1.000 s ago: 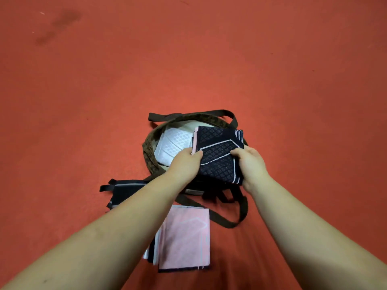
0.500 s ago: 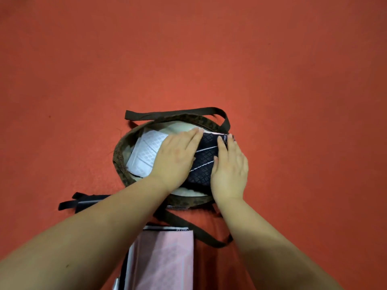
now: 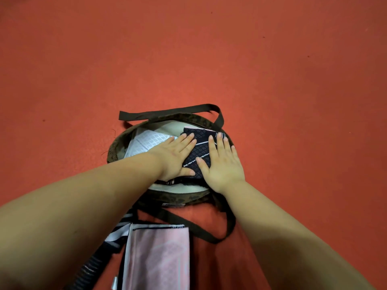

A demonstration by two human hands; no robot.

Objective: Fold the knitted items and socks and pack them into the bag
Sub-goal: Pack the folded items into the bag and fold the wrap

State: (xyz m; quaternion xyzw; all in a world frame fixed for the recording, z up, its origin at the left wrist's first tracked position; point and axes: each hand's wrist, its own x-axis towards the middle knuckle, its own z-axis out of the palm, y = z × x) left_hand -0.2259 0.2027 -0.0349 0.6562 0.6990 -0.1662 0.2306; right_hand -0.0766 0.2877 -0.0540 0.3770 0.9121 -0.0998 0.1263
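I am pressing both hands, left hand (image 3: pixel 175 155) and right hand (image 3: pixel 222 166), fingers flat and spread, on the dark folded knit (image 3: pixel 199 150) inside the bag (image 3: pixel 117 147); lifting carelessly risks it unfolding.

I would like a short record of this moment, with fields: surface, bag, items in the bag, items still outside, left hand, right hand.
surface: red floor
bag: brown bag, open, straps lying loose around it
items in the bag: white knitted piece on the left; folded dark patterned piece on the right
items still outside: folded pink piece near the person, striped dark items beside it
left hand: left hand flat, fingers straight, pressing the dark piece
right hand: right hand flat, fingers straight, pressing the same piece
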